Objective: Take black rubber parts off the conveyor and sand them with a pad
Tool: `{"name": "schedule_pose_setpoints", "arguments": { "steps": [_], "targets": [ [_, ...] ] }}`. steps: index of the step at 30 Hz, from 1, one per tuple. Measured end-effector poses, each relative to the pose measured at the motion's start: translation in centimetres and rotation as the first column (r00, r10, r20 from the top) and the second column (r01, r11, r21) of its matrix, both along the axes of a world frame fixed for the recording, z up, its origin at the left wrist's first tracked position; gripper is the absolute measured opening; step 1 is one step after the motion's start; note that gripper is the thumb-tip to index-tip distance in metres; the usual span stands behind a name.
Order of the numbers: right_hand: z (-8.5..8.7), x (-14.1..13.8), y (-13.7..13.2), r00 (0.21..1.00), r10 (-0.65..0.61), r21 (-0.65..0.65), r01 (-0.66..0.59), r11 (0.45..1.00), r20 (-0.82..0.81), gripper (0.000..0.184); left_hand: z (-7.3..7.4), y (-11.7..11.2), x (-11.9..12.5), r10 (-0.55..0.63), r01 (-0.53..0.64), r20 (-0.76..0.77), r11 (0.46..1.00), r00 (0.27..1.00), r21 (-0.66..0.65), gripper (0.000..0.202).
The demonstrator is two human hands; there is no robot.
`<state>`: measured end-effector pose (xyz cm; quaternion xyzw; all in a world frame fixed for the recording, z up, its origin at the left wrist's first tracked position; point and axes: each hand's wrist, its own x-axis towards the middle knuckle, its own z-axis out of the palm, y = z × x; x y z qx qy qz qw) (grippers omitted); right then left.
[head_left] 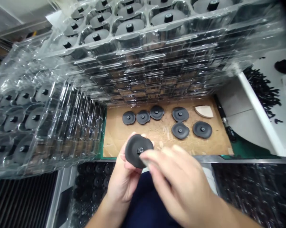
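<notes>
My left hand (124, 177) holds a round black disc (136, 146) with a short hub at its middle, its hub side up. Thumb and fingers of my right hand (178, 177) are pinched together over the lower right part of that disc, close to the hub. Something small and pale seems to sit in the pinch, but blur keeps me from making out what it is. Beyond my hands, several similar black discs, such as one at the right (202, 129), lie hub up on a cardboard sheet (116, 139).
Stacked clear plastic trays (143, 60) full of discs rise behind the cardboard, with another stack (45, 126) at the left. A pale wedge-shaped piece (204, 111) lies at the cardboard's right. Past a white box wall (264, 117) is a heap of small black pieces (262, 88).
</notes>
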<state>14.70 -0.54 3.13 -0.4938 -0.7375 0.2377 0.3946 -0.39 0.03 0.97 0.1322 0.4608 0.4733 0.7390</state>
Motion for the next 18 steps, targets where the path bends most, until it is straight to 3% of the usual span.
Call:
{"name": "schedule_pose_setpoints", "arguments": {
  "steps": [2,5,7,10,12,15,18],
  "targets": [
    [-0.1,0.0,0.1,0.995,0.069,-0.053,-0.073,0.996,-0.072,0.021,-0.1,0.0,0.1,0.001,-0.001,0.007,1.0,1.0,-0.001,0.047],
    [-0.1,-0.2,0.4,0.995,0.011,-0.197,-0.03,0.98,-0.096,0.019,-0.2,-0.1,0.0,0.052,-0.053,0.013,0.998,0.999,0.02,0.046],
    [0.0,-0.6,0.4,0.999,-0.025,-0.146,0.019,0.989,-0.038,0.021,-0.4,-0.1,-0.1,0.073,-0.073,-0.005,0.997,0.997,0.02,0.051],
    [-0.5,-1.0,0.6,0.997,0.065,-0.083,-0.069,0.994,-0.052,0.023,-0.7,-0.2,-0.3,0.082,-0.081,-0.019,0.997,0.996,0.003,0.056],
    [-2.0,-0.8,1.3,0.995,0.015,-0.192,-0.033,0.981,-0.096,0.021,-1.0,-0.2,-0.6,0.122,-0.122,-0.004,0.993,0.993,-0.007,0.059],
    [-5.7,-0.1,1.8,0.983,-0.175,-0.334,0.145,0.931,-0.061,0.02,-1.4,-0.1,-0.9,0.192,-0.19,0.036,0.981,0.981,-0.041,0.065],
    [-9.4,0.1,0.7,0.988,-0.146,-0.369,0.119,0.922,-0.046,0.019,-1.5,0.0,-1.1,0.21,-0.207,0.064,0.977,0.976,-0.048,0.07]
  ]
}}
